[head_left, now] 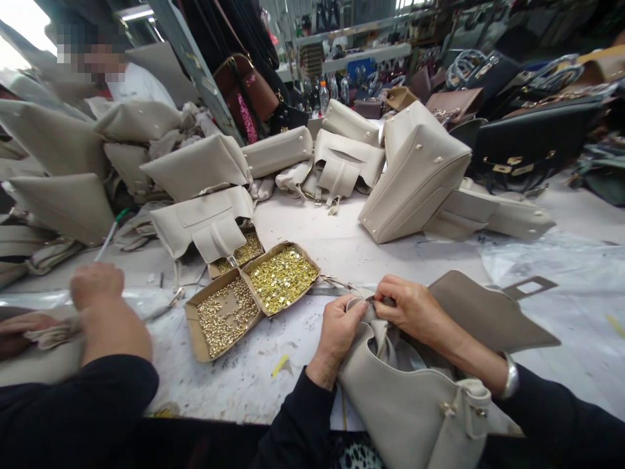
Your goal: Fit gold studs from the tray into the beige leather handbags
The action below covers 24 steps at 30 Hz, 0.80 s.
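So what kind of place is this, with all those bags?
It looks like a bag workshop. Unfinished-looking beige bags are piled along the worktable, cardboard trays hold lots of little gold metal bits, and shelves stand behind.

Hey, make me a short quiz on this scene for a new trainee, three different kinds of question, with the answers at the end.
1. Multiple choice: Where do the left hand and right hand hold the beige bag? A: base. B: open top. C: outside, halfway down.
2. True or false: A silver band circles the right wrist.
3. Fill in: Small gold pieces lie in ___ cardboard trays.

Key: 1 B; 2 true; 3 three.
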Available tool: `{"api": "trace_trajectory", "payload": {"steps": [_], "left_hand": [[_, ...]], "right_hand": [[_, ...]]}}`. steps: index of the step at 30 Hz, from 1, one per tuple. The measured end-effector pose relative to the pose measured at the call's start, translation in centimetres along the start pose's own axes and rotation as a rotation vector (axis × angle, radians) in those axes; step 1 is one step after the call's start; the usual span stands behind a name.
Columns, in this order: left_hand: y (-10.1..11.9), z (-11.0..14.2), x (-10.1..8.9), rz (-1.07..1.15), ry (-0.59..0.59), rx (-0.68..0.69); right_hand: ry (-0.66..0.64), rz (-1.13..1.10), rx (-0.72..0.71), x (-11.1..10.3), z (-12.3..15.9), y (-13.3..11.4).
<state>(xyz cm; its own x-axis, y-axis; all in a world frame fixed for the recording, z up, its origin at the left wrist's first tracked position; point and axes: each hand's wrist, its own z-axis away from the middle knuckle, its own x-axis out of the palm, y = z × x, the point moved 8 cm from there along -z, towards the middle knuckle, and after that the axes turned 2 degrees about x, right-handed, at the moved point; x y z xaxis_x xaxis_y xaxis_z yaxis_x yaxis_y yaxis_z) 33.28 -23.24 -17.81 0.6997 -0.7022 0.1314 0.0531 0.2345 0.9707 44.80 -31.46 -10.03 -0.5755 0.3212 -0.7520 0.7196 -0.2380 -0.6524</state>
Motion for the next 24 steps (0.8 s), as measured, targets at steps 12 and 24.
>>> {"api": "trace_trajectory", "payload": {"steps": [12, 24], "left_hand": [[0.7, 0.4, -0.1, 0.259, -0.057, -0.173], [8.0, 0.7, 0.5, -0.641, -0.006, 0.081]], "right_hand": [[-0.008, -0.082, -0.068, -1.2, 0.5, -0.7], [0.113, -0.091, -0.046, -3.3, 0.6, -2.1]]}}
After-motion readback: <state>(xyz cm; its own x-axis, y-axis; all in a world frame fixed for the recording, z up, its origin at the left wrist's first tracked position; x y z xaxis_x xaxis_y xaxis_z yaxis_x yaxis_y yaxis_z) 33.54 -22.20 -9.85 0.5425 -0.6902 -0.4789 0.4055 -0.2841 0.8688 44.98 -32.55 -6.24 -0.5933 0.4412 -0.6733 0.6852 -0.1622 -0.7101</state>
